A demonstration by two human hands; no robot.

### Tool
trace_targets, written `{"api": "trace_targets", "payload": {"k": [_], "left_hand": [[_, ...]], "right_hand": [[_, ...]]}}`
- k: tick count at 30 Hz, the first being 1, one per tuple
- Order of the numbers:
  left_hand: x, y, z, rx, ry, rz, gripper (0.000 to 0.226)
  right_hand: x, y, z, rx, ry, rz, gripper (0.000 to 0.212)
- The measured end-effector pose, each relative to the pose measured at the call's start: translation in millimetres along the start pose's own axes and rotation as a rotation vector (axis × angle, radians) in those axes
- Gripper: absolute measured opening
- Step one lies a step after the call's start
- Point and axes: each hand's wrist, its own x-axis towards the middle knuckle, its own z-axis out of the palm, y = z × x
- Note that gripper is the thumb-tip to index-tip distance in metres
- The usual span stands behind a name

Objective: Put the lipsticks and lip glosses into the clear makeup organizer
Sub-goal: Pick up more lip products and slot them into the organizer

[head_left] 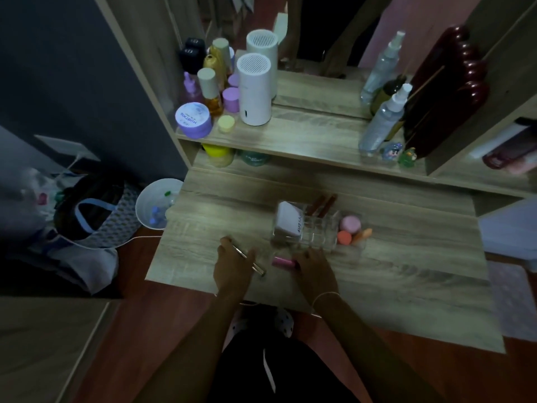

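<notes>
Desk (377,286): pale wood grain, dim light; both hands near its front edge.
Organizer (316,231): clear, compartmented, mid-desk, just beyond the right hand; blurred.
Organizer contents: white block (289,218) in the left part; two reddish-brown tubes (322,205) leaning out at the back; pink round cap (350,223), orange round cap (344,237) and orange tube (363,235) at the right end. Which compartment each sits in cannot be told.
Left hand (234,267): on the desk left of the organizer; grip closed around a thin gold tube (251,260), which runs aslant across the fingers with its end poking out toward the right.
Right hand (315,270): palm down on the desk, just in front of the organizer; fingertips on a pink tube (283,261); whether the grip has closed on it cannot be told.
Pink tube: lying flat on the desk, between the two hands, outside the organizer.
Wrist: thin band (325,295) on the right arm.
Shelf (305,138): above the desk; white cylinder (252,88), purple jar (193,120), bottles at the left; spray bottle (383,120) and small figures at the right.
Mirror (319,39): behind the shelf.
Floor, left: white bucket (154,205), bag (96,210).
</notes>
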Motion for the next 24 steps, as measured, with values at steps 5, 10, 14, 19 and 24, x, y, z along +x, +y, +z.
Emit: {"api": "trace_targets", "payload": {"k": [5,10,14,19,24], "left_hand": [[14.6,-13.8,-13.9,-0.023,-0.063,0.080,0.044],[30.3,-14.4,-32.1,-0.103,-0.122,0.145,0.047],[37.2,5.8,-42.3,-0.221,-0.140,0.245,0.047],[34.2,52.7,-45.2,-0.299,-0.127,0.428,0.032],[21.2,96.5,-31.3,-0.404,-0.281,0.591,0.019]], "right_hand": [[-1.8,-17.5,-0.2,-0.036,0.016,0.101,0.025],[-1.2,-38.1,-4.9,0.060,0.056,0.166,0.025],[-8.0,-42.7,-21.9,0.231,0.176,0.229,0.016],[-24.0,-26.3,-55.1,0.343,0.344,0.263,0.013],[-29.1,7.2,-86.2,0.358,0.511,0.322,0.009]]}}
